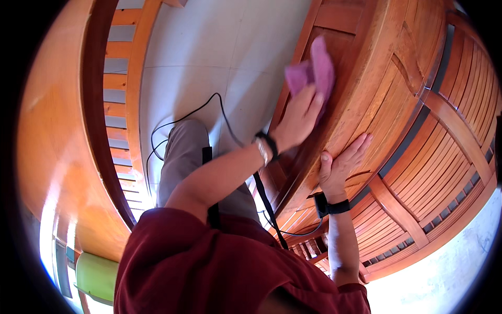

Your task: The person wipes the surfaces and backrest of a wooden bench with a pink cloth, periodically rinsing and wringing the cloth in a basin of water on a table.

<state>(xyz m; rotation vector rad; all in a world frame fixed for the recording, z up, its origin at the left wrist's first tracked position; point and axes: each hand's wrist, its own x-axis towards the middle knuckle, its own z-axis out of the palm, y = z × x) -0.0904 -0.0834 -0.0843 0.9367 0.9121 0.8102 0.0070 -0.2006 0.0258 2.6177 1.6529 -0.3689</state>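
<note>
My left hand (299,115) grips a crumpled purple cloth (322,66), slightly blurred, against the recessed front panel (339,43) below a wooden bench's seat. Part of the cloth is hidden behind my fingers. Palm down, my right hand (342,168) rests on the wooden bench seat (368,106) near its front edge. Its thumb is spread from the fingers, and it holds nothing. Both wrists carry black straps, and the right one bears a small dark device (321,205).
The bench's slatted backrest (423,157) rises at the right. A polished wooden table (55,129) stands left, above a slatted wooden rack (117,82). A black cable (188,114) loops over the tiled floor (196,43) by my leg. A green chair (96,276) is at lower left.
</note>
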